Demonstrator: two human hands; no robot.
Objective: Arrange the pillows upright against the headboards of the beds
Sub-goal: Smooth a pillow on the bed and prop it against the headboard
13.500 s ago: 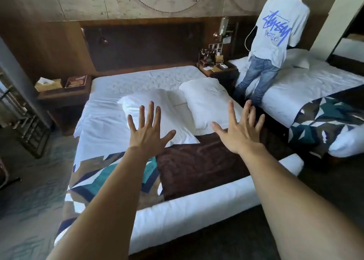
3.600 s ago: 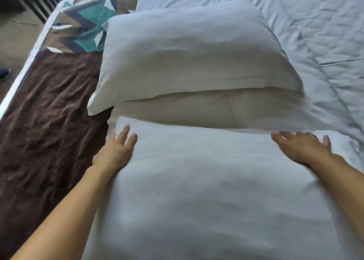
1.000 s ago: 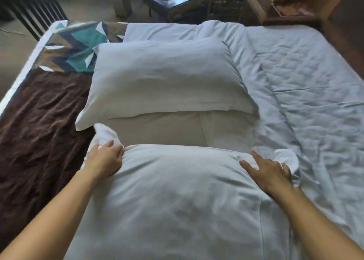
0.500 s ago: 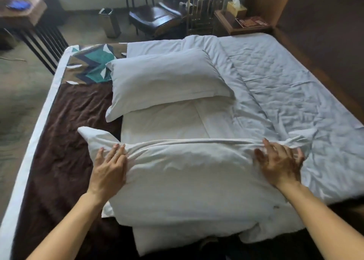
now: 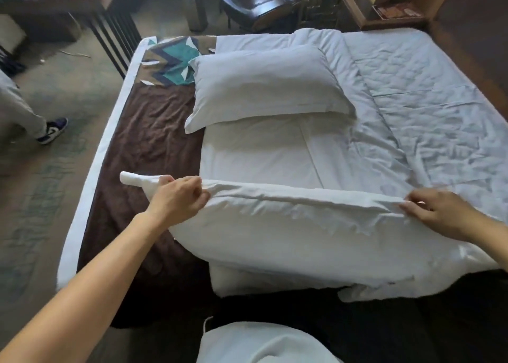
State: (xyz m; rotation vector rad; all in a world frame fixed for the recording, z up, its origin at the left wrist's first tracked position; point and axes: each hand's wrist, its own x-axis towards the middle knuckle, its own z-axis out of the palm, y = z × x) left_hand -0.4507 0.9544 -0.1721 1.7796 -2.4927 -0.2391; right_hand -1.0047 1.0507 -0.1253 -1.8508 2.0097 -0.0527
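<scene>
Head view looks down over the bed from its side, and both hands are on the near pillow (image 5: pixel 288 225). The left hand (image 5: pixel 178 199) is closed, thumb and fingers pinching the top seam close to the pillow's left corner, where a twist of loose case sticks out beyond the knuckles. The right hand (image 5: pixel 437 212) does the same at the far end of that seam, fingertips nipping the fabric edge. Between them the seam is drawn into a fairly straight ridge, and the body of the pillow sags below it onto the bed (image 5: pixel 426 109), its lower edge spilling toward the mattress side.

It looks light and very soft: the filling slumps and the case wrinkles where it is pulled. I'd judge that a pinch on cloth alone will let the stuffing drop to the bottom, so a fuller grip on the two upper corners, taking some filling with the case, should carry it better and help it stand.

Beyond, the second pillow (image 5: pixel 264 84) lies flat across the bed, touching the brown runner (image 5: pixel 154 142). The headboard (image 5: pixel 472 32) shows at the right edge, well apart from both pillows.
</scene>
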